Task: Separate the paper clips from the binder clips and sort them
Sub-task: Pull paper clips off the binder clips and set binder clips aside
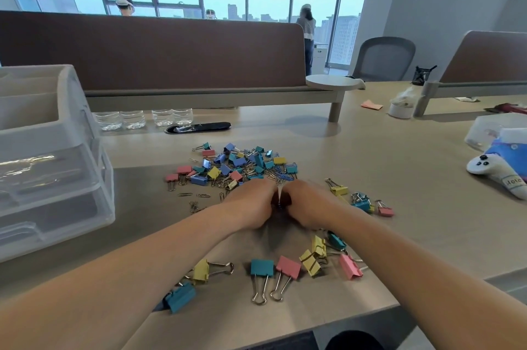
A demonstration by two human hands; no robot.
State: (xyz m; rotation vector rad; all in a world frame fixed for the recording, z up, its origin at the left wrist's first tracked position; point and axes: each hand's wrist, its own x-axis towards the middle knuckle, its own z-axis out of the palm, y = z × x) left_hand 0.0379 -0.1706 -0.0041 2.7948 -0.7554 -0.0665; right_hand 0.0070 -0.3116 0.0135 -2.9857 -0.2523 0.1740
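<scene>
Both hands meet knuckle to knuckle over the table. The left hand and right hand have their fingers curled inward and pressed together around a dark bit caught between them. The fingers hide too much of it to tell whether it is a paper clip, a binder clip or two tangled together.

Just beyond the fingertips lies the pile, binder clips in blue, teal, pink and yellow mixed with wire. A knot of blue paper clips almost touches the knuckles. A few loose paper clips lie to the left of the left fingers. Sorted-looking binder clips lie behind the fingers, beside the wrists and forearms, with a smaller group to the right of the right fingers. The drawers stand well to the left.

Both kinds are probably light and stiff. Paper clips are thin, slick wire that lies flat on the table, so they are best slid to an edge or nipped by a loop with the fingertips. They hook into each other and into binder handles, so a tangle likely needs one hand to steady it while the other draws the wire out. Binder clips give an easier hold on the coloured body or a folded-out handle, and squeezing the handles would spring the mouth open
</scene>
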